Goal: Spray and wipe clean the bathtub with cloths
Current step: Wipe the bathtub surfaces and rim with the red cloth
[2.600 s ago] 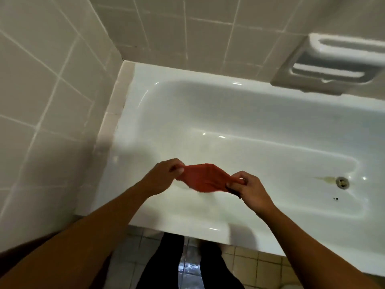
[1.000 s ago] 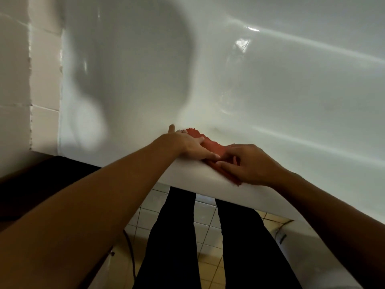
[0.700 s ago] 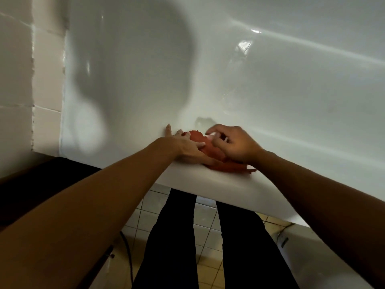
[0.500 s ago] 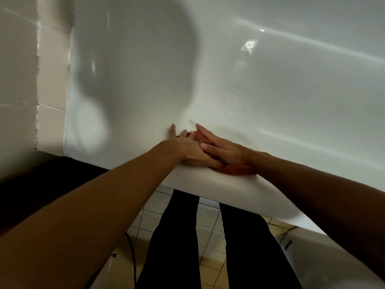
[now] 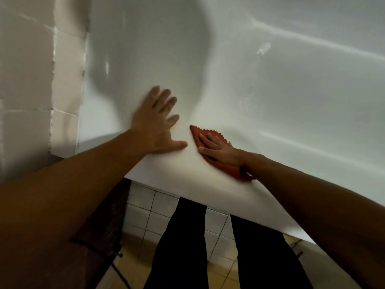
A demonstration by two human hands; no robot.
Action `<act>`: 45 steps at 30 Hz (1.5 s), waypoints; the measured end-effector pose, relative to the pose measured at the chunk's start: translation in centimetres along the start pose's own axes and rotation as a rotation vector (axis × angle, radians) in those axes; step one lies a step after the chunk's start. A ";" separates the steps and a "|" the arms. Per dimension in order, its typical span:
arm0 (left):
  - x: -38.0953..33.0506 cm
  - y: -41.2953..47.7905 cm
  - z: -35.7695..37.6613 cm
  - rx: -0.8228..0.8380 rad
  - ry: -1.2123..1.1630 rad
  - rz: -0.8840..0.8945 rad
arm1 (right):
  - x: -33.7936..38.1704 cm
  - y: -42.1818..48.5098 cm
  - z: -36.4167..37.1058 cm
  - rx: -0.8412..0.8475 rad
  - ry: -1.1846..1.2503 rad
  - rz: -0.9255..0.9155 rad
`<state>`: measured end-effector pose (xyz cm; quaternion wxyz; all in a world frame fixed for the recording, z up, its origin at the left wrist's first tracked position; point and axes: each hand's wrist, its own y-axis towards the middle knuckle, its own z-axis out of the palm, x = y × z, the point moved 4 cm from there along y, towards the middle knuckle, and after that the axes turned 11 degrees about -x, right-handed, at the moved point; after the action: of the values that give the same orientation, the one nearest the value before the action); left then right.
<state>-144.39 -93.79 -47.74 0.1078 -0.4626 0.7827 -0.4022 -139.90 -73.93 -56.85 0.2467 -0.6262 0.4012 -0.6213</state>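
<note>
a person leans over the white bathtub (image 5: 281, 97), left hand (image 5: 158, 126) spread flat on its near rim, fingers splayed. just right of it, the right hand (image 5: 218, 151) presses straight fingers onto a red cloth (image 5: 229, 168) on the same rim.

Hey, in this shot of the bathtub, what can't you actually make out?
Head view: much of the red cloth, hidden under the right hand.
Head view: the left hand, its outer finger ends motion-blurred.
Head view: the bathtub, right end cut off by the frame edge.
</note>
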 end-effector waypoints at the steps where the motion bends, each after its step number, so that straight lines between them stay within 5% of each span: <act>1: 0.4 0.1 0.1 -0.022 0.047 -0.011 | 0.9 0.7 0.2 -0.021 0.014 -0.010; 9: 2.6 2.3 -0.4 -0.164 0.221 -0.053 | 2.0 7.5 0.1 -0.239 0.166 0.094; 13: 3.7 3.5 -0.6 -0.177 0.289 -0.009 | 2.4 8.9 0.2 -0.310 0.212 -0.016; 18: 4.4 3.9 -0.9 -0.208 0.291 0.004 | 1.6 12.1 -1.2 -0.425 0.398 0.240; 23: 5.8 5.4 -1.7 -0.288 0.287 0.021 | 6.2 14.1 -3.5 -0.793 0.528 -0.082; 28: 7.3 6.7 -2.7 -0.349 0.313 -0.018 | 3.6 18.0 -6.9 -0.841 0.810 0.374; 34: 9.3 10.5 -4.7 -0.393 0.398 -0.057 | 7.0 19.7 -15.9 -1.268 0.690 -0.200; 37: 10.4 12.1 -5.7 -0.442 0.411 -0.088 | 4.3 21.0 -15.0 -1.293 0.584 -0.044; 40: 11.2 13.2 -6.6 -0.471 0.392 -0.099 | 3.4 22.1 -18.3 -1.167 0.957 0.286; 45: 13.1 15.0 -9.0 -0.605 0.177 -0.150 | 10.8 19.7 -30.4 -1.471 0.667 -0.137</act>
<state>-166.01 -95.89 -50.10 -0.1333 -0.4933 0.8368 -0.1966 -174.43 -87.90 -63.25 -0.3994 -0.4332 0.7204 -0.3659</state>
